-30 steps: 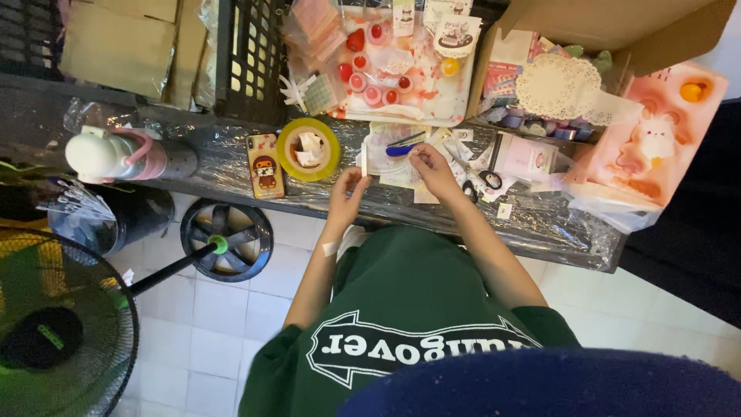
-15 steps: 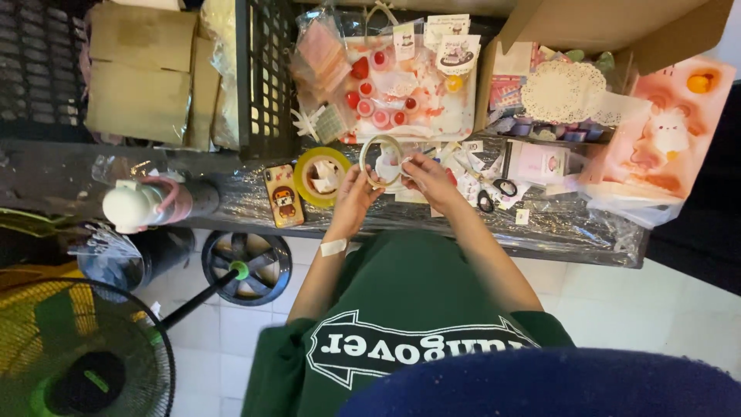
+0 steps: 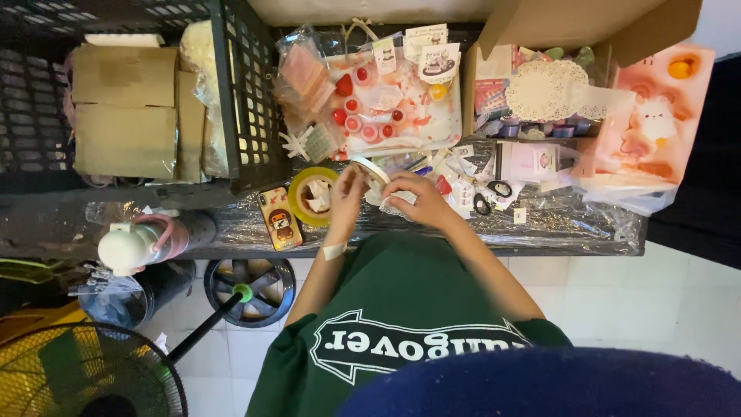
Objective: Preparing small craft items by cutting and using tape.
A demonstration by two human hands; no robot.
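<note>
My left hand (image 3: 346, 194) and my right hand (image 3: 417, 201) meet over the plastic-covered table (image 3: 563, 228), just in front of my green shirt. Together they hold a thin white ring of tape (image 3: 372, 170), tilted up between the fingertips. Under my right hand's fingers there is a small white lacy piece (image 3: 388, 205); how it is held is hidden. A yellow tape roll (image 3: 299, 202) lies just left of my left hand, with a phone in a cartoon case (image 3: 279, 218) beside it.
Black scissors (image 3: 494, 189) and small cards lie right of my hands. Behind are a tray of red and pink pots (image 3: 386, 116), a black crate (image 3: 241, 93), cardboard boxes (image 3: 123, 108), a white doily (image 3: 551, 89) and a pink package (image 3: 656, 127). A white bottle (image 3: 133, 245) and a yellow fan (image 3: 69, 378) are at left.
My hands came together and picked up the white tape ring, then drew it nearer to my body. The view shifted slightly.
</note>
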